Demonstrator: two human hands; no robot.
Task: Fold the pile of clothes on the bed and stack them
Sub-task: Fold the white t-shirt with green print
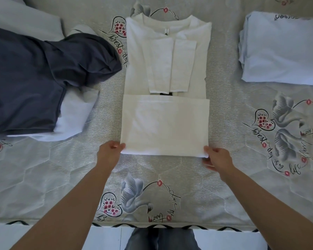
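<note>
A white shirt [165,73] lies flat in the middle of the bed, collar at the far end and both sleeves folded in over its chest. Its lower part is folded up once, so a doubled edge faces me. My left hand [109,152] pinches the near left corner of that fold. My right hand [218,158] pinches the near right corner, thumb on top and fingers underneath. At the left lies an unfolded pile with a dark navy garment [36,76] over a pale blue one [76,112]. A folded pale blue stack [284,51] sits at the far right.
The bed carries a grey quilted cover [170,188] printed with swans, hearts and script. Its near edge [224,229] runs across the bottom of the view, with my legs and a pale floor below it. More pale fabric [16,17] lies at the far left corner.
</note>
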